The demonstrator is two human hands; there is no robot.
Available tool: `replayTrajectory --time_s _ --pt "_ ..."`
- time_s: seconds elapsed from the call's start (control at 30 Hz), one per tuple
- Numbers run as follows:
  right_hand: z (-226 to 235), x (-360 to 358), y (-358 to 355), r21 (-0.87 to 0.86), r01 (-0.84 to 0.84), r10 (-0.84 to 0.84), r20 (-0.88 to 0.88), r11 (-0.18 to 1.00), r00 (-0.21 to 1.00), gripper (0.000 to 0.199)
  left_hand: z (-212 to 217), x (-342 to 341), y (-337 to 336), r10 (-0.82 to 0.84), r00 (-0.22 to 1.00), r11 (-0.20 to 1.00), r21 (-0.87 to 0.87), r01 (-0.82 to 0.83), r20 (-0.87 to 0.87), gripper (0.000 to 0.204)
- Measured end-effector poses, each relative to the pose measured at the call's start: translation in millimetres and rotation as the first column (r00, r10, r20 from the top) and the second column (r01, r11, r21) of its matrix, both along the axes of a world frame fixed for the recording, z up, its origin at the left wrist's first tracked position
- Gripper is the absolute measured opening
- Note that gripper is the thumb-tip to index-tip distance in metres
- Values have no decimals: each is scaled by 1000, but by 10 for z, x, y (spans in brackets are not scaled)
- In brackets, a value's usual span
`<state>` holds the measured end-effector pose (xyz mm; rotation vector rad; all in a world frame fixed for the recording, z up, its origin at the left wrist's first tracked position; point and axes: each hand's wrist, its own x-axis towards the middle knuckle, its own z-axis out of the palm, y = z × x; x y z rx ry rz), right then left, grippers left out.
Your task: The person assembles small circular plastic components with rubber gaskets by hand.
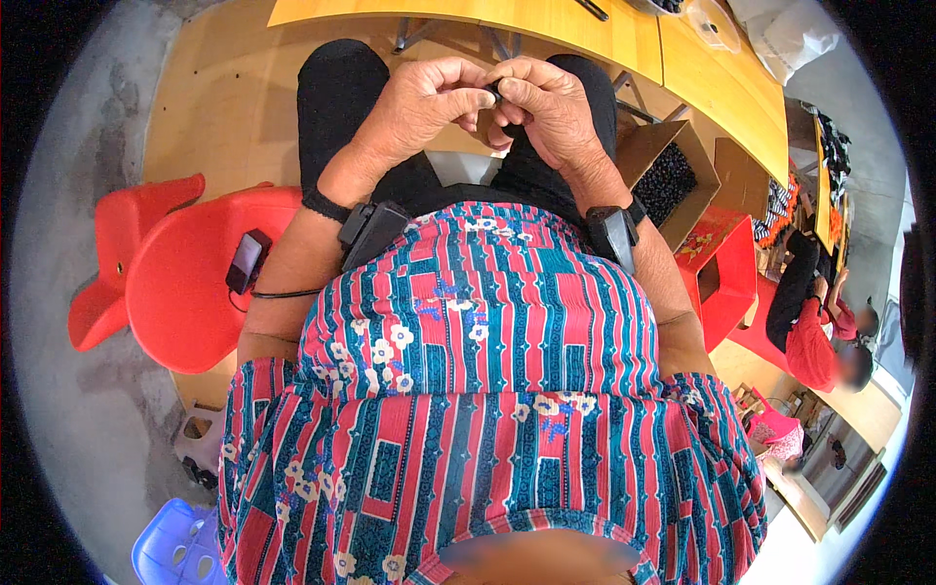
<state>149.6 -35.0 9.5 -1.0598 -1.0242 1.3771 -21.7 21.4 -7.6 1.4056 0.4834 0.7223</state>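
Above my lap, both hands meet fingertip to fingertip. A small black piece is pinched between them; its exact kind is too small to make out. My left hand grips it from one side with thumb and forefinger. My right hand closes on it from the other side, thumb on top. Another dark bit shows under the curled fingers of the right hand. To the right of my knee, an open cardboard box holds many small black pieces.
A yellow table runs ahead of my knees, with a clear plastic container and white bag at its far right. A red chair at left carries a phone-like device. At right are a red stool and another person.
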Motion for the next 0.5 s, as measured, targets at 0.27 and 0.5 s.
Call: replayTrajectory --time_s 0.27,0.5 --pt "24 -73 3 8 85 -84 -85 996 993 12 6 42 -1 16 1000 999 -48 -16 8 22" --pt "40 -125 -24 5 184 -184 -32 983 982 13 -23 85 -21 41 998 993 -112 -36 45 22"
